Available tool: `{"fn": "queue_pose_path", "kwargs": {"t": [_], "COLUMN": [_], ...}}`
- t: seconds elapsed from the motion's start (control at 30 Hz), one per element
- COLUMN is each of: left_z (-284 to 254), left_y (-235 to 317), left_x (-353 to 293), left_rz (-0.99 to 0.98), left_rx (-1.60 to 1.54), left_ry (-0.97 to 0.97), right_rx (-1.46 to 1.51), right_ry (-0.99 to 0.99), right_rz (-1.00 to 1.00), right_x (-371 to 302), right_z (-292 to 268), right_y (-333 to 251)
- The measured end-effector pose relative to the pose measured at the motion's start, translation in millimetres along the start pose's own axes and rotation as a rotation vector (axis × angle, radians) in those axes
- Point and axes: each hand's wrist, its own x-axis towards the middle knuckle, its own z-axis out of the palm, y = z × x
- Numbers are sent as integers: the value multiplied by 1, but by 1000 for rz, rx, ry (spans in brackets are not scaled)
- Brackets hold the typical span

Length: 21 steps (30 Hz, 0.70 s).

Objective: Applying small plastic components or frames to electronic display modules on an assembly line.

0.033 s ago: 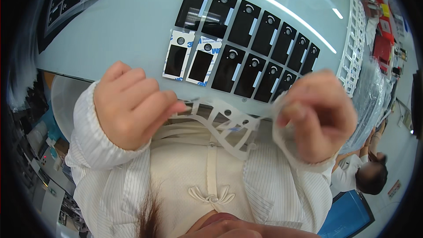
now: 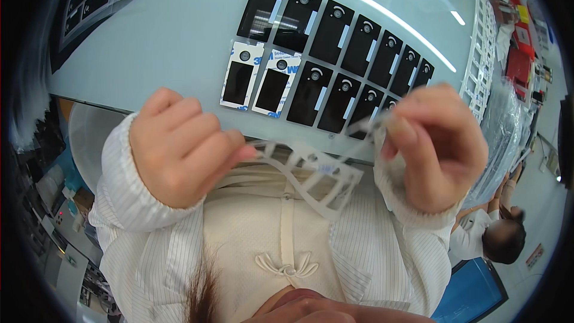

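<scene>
My left hand (image 2: 179,152) is closed, pinching one end of a thin white adhesive sheet (image 2: 311,194) with cut-out openings. The sheet hangs in front of my chest, slightly blurred. On the right, my right hand (image 2: 439,149) pinches a thin, pale, see-through strip (image 2: 363,125) between thumb and fingers. Whether that strip is joined to the sheet, I cannot tell. Beyond my hands, two rows of black rectangular panels (image 2: 330,33), each with a round lens-like spot, lie on the table. Two panels at the near left carry white adhesive frames (image 2: 276,81) with blue print.
The pale table (image 2: 149,42) has its near edge just beyond my body. A tray of black panels (image 2: 89,0) stands at the far left. White cut-out sheets (image 2: 478,48) and clear plastic wrapping (image 2: 499,137) lie on the right. Another person (image 2: 490,239) is at the lower right.
My right hand has moved slightly, and its fingertips and the pale strip show more clearly. The hanging sheet has swung a little to the right. My left hand has barely shifted.
</scene>
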Motion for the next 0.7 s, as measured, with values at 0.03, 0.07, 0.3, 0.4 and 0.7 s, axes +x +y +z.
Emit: {"fn": "queue_pose_path", "kwargs": {"t": [0.03,0.07,0.3,0.4,0.7], "left_z": [1,5,24,25,23], "left_y": [4,8,11,9,8], "left_x": [0,-1,-1,-2,2], "left_rz": [-2,49,196,189,192], "left_rx": [2,-26,-84,-53,-15], "left_ry": [-1,50,63,59,30], "right_rx": [-39,-79,37,-38,-181], "right_ry": [-20,-40,-133,-153,-234], "right_rz": [50,101,391,346,259], "right_x": [9,17,28,27,27], "right_z": [-1,-2,8,8,7], "right_y": [3,6,34,35,39]}}
